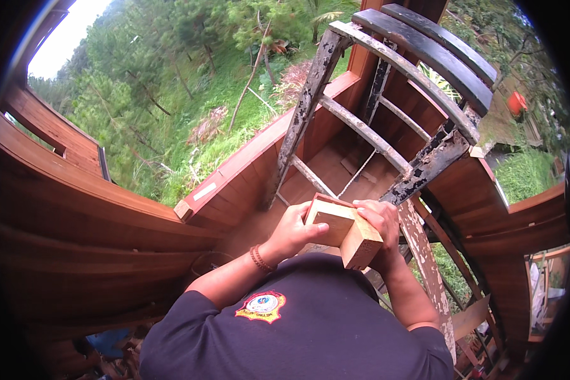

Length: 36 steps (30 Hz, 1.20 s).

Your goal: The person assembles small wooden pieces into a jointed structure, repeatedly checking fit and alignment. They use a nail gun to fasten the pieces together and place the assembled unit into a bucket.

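Both hands grip wood block at chest height, before ladder. Left hand fingers curled around block's left end. Right hand fingers wrapped over top right. Wooden wall left.

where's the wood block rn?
Head view, lower centre: the wood block is held between the left hand and right hand, at chest height, just in front of the paint-spattered ladder.
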Available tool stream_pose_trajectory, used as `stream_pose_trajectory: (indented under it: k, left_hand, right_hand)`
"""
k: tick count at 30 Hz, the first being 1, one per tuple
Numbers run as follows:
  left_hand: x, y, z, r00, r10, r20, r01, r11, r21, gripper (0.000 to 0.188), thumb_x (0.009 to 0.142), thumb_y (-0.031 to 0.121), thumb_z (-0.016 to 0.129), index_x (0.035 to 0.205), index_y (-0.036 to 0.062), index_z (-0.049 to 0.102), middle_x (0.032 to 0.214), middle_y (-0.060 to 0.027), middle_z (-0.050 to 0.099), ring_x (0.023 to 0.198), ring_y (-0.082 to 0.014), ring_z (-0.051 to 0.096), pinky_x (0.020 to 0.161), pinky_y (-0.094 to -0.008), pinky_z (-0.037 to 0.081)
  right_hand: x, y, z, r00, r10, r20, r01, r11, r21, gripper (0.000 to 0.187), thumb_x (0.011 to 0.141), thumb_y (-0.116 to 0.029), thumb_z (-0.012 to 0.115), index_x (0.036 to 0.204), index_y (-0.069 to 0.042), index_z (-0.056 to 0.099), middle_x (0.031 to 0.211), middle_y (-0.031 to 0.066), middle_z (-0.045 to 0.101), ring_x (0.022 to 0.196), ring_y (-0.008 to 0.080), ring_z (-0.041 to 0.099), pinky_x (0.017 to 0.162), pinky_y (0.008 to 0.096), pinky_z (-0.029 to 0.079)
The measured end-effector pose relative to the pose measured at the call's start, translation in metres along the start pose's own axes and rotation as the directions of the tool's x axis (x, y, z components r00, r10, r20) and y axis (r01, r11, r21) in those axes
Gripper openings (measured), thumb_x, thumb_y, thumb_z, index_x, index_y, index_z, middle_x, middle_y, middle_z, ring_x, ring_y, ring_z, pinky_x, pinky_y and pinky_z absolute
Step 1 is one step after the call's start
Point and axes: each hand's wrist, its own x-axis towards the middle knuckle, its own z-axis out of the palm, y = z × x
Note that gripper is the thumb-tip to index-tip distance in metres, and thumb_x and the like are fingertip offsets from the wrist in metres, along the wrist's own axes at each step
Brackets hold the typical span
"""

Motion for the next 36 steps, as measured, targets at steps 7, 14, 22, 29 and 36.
stream_pose_trajectory:
  k: [7,14,22,29,36]
  left_hand:
    - [-0.003,-0.002,0.003,1.0,-0.016,0.022,0.019,0.992,-0.122,0.064,0.087,0.039,0.075,0.132,-0.003,0.055,0.124,-0.0096,0.063,0.114,-0.0153,0.059,0.102,-0.0338,0.045]
    - [-0.007,-0.004,0.006,0.993,-0.083,0.079,0.098,0.971,-0.219,0.069,0.087,0.039,0.075,0.136,-0.0026,0.05,0.13,-0.0107,0.06,0.121,-0.0167,0.055,0.106,-0.0351,0.043]
    - [-0.011,-0.011,0.006,0.992,-0.089,0.091,0.111,0.953,-0.281,0.073,0.087,0.04,0.075,0.138,-0.0032,0.047,0.132,-0.0118,0.058,0.122,-0.0184,0.055,0.105,-0.0355,0.043]
    - [-0.01,-0.012,0.005,0.995,-0.058,0.079,0.08,0.946,-0.314,0.075,0.084,0.041,0.076,0.137,-0.0037,0.047,0.13,-0.0124,0.059,0.12,-0.0189,0.056,0.105,-0.0355,0.044]
    - [-0.012,-0.011,0.011,0.998,-0.058,0.04,0.067,0.953,-0.297,0.075,0.084,0.043,0.076,0.136,-0.0048,0.049,0.13,-0.0132,0.059,0.119,-0.0193,0.058,0.104,-0.0355,0.045]
  right_hand:
    - [-0.005,-0.005,0.004,0.999,0.035,-0.024,-0.036,0.998,-0.043,0.047,0.077,-0.022,0.074,0.117,-0.007,0.055,0.115,0.0143,0.066,0.106,0.0319,0.063,0.096,0.0466,0.041]
    - [-0.008,-0.007,0.004,0.998,0.046,-0.043,-0.048,0.997,-0.056,0.047,0.074,-0.023,0.074,0.114,-0.006,0.055,0.114,0.0134,0.062,0.104,0.033,0.062,0.096,0.0481,0.043]
    - [-0.01,-0.01,0.005,0.997,0.065,-0.047,-0.068,0.997,-0.049,0.046,0.076,-0.022,0.073,0.114,-0.006,0.054,0.113,0.0133,0.064,0.104,0.032,0.063,0.095,0.0467,0.043]
    - [-0.007,-0.01,0.004,0.998,0.029,-0.051,-0.029,1.0,-0.011,0.045,0.079,-0.022,0.071,0.117,-0.007,0.052,0.115,0.0139,0.064,0.107,0.0321,0.063,0.098,0.0486,0.042]
    - [-0.012,-0.013,0.005,1.0,-0.002,-0.03,0.003,0.999,0.041,0.045,0.084,-0.021,0.072,0.122,-0.008,0.05,0.12,0.013,0.065,0.115,0.0306,0.062,0.109,0.0533,0.037]
